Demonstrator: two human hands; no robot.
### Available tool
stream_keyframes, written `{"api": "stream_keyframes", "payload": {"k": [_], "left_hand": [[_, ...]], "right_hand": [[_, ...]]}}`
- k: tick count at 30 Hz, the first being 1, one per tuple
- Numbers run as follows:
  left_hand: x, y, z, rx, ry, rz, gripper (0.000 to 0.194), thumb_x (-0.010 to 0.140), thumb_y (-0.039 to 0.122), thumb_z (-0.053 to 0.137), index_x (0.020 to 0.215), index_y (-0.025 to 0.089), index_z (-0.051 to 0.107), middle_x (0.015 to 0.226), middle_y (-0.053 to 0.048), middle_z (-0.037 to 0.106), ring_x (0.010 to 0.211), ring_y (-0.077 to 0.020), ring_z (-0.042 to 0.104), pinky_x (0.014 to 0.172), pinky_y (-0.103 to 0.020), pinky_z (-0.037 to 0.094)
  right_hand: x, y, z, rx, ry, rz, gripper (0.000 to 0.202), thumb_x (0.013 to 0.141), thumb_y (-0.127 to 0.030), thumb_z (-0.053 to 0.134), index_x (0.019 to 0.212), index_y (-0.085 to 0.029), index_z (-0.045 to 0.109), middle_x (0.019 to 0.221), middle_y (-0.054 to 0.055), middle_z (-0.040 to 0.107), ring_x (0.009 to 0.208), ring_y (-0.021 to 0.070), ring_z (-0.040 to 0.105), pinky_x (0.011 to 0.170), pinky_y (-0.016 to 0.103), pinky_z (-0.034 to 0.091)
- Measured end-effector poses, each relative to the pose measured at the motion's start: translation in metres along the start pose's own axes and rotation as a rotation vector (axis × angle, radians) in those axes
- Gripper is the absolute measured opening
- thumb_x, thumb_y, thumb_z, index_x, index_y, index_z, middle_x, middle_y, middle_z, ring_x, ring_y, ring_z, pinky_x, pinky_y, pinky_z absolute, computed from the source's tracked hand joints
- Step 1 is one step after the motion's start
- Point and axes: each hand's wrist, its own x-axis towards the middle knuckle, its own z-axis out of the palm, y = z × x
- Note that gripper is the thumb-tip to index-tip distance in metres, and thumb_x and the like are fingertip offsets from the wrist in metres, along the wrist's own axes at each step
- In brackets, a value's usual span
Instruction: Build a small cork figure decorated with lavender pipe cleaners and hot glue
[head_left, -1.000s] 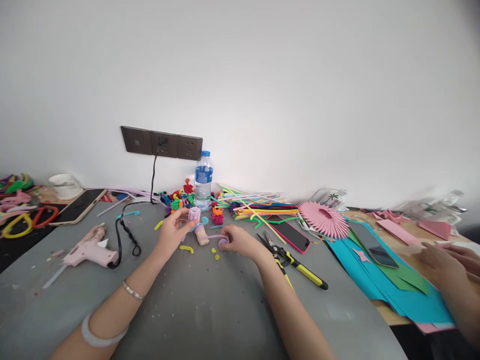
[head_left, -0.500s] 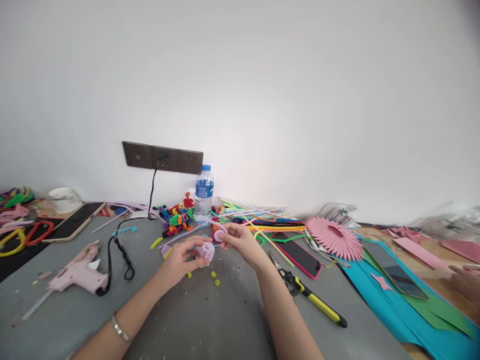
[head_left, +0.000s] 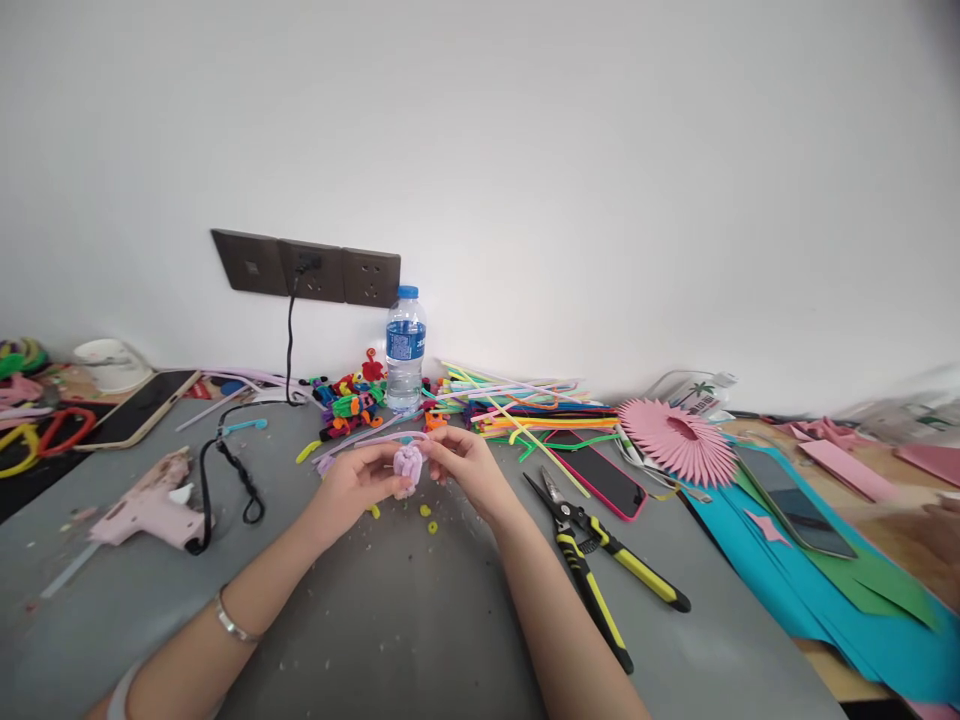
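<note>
A small light purple fuzzy piece [head_left: 407, 469] is pinched between the thumb and fingers of my left hand [head_left: 365, 483] above the grey mat. My right hand [head_left: 463, 467] is closed at its right side, with the fingertips on the end of a light purple pipe cleaner [head_left: 386, 437] that arches over the piece. Whether this strip joins the piece is hard to tell. Small yellow-green bits [head_left: 428, 518] lie on the mat just below my hands.
Yellow-black pliers [head_left: 589, 540] lie open at right. A pink glue gun [head_left: 154, 505] with a black cord sits left. Behind stand a water bottle [head_left: 405, 350] and colourful pipe cleaners [head_left: 540, 410]. A pink-edged phone [head_left: 604, 475], folded pink paper [head_left: 679, 440] and blue sheets [head_left: 795, 580] lie right.
The view has tilted down slightly. My right hand has come closer to the purple piece, and the looped strip end it held now arches over the piece. More of the pliers shows.
</note>
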Motion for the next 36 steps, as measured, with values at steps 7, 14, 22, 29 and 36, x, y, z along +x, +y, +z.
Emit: {"api": "stream_keyframes", "payload": {"k": [7,14,22,29,36], "left_hand": [[0.001,0.003,0.000,0.046,0.055,0.093,0.028,0.065,0.035,0.079,0.088,0.018,0.076,0.094,-0.008,0.076,0.090,-0.0254,0.069,0.083,-0.039,0.060],[0.001,-0.003,-0.002,0.045,0.100,0.094,0.033,0.067,0.034,0.078,0.096,0.018,0.073,0.101,-0.008,0.075,0.098,-0.0246,0.068,0.089,-0.039,0.058],[0.003,-0.011,-0.003,0.025,0.161,0.117,0.027,0.066,0.030,0.079,0.087,0.017,0.066,0.103,-0.008,0.072,0.104,-0.0252,0.067,0.092,-0.040,0.057],[0.003,-0.012,-0.005,0.104,0.167,0.129,0.030,0.072,0.030,0.074,0.098,0.018,0.069,0.110,-0.009,0.072,0.107,-0.0250,0.066,0.097,-0.041,0.055],[0.003,-0.015,-0.007,0.120,0.216,0.145,0.027,0.070,0.031,0.076,0.092,0.019,0.065,0.106,-0.008,0.072,0.103,-0.0244,0.067,0.091,-0.040,0.058]], "right_hand": [[-0.001,0.001,-0.002,0.025,-0.022,0.062,0.039,0.067,-0.052,0.080,0.073,-0.017,0.063,0.063,-0.002,0.062,0.051,0.0096,0.054,0.047,0.022,0.038],[0.000,-0.005,-0.007,0.194,0.108,0.034,0.043,0.064,-0.051,0.081,0.062,-0.020,0.053,0.051,-0.008,0.039,0.047,0.0068,0.028,0.046,0.023,0.021],[-0.004,-0.006,0.002,0.290,0.043,0.116,0.042,0.063,-0.050,0.083,0.067,-0.019,0.056,0.054,-0.007,0.041,0.050,0.0075,0.030,0.048,0.024,0.021],[-0.006,-0.005,0.009,0.312,0.010,0.126,0.041,0.063,-0.050,0.083,0.068,-0.018,0.059,0.055,-0.006,0.042,0.051,0.0078,0.032,0.048,0.023,0.024],[-0.006,-0.002,0.013,0.333,0.027,0.105,0.038,0.065,-0.048,0.084,0.069,-0.017,0.063,0.057,-0.005,0.048,0.053,0.0081,0.036,0.050,0.024,0.027]]}}
